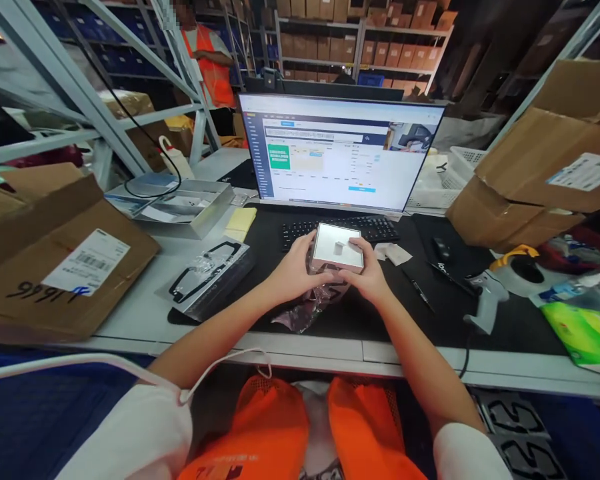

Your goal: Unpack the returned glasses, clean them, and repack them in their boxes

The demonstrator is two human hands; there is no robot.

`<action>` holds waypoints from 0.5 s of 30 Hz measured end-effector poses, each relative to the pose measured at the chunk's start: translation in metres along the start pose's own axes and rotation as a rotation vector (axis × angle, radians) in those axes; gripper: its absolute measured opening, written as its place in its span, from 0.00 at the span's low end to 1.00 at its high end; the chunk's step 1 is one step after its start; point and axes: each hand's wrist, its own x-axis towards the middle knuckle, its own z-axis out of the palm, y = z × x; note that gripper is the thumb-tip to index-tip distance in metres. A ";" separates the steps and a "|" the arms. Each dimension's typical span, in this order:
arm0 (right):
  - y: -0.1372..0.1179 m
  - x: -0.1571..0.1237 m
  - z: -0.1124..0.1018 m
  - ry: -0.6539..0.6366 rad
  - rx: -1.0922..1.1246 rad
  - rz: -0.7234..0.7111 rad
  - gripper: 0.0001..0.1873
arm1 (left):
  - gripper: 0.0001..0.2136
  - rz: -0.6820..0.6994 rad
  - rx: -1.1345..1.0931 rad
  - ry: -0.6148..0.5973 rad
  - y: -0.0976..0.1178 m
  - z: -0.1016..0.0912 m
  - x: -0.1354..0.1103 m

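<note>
Both my hands hold a small white box (pixel 337 245) just above the black desk mat (pixel 380 313), in front of the keyboard (pixel 340 230). My left hand (pixel 293 270) wraps its left side, fingers curled round the edge. My right hand (pixel 367 273) grips the right side the same way. A crumpled clear plastic bag (pixel 310 307) lies under the box and my hands. The box's top face shows a small grey mark.
A monitor (pixel 337 150) stands behind the keyboard. A flat cardboard box with a label (pixel 65 267) lies left, stacked cartons (pixel 540 160) right. A barcode scanner (pixel 487 303), tape roll (pixel 523 270), mouse (pixel 441 248) and pens sit right. A person in an orange vest (pixel 210 60) stands far back.
</note>
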 end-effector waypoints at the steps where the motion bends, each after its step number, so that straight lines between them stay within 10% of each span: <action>1: 0.001 -0.002 0.001 0.019 -0.034 -0.024 0.41 | 0.37 -0.060 0.104 -0.011 0.001 -0.002 -0.005; 5: -0.002 -0.008 0.002 0.083 -0.118 -0.032 0.40 | 0.26 -0.182 0.414 -0.149 0.005 -0.008 -0.012; 15: 0.000 -0.005 -0.034 0.237 0.000 0.072 0.43 | 0.17 -0.057 -0.045 -0.138 -0.032 0.001 0.008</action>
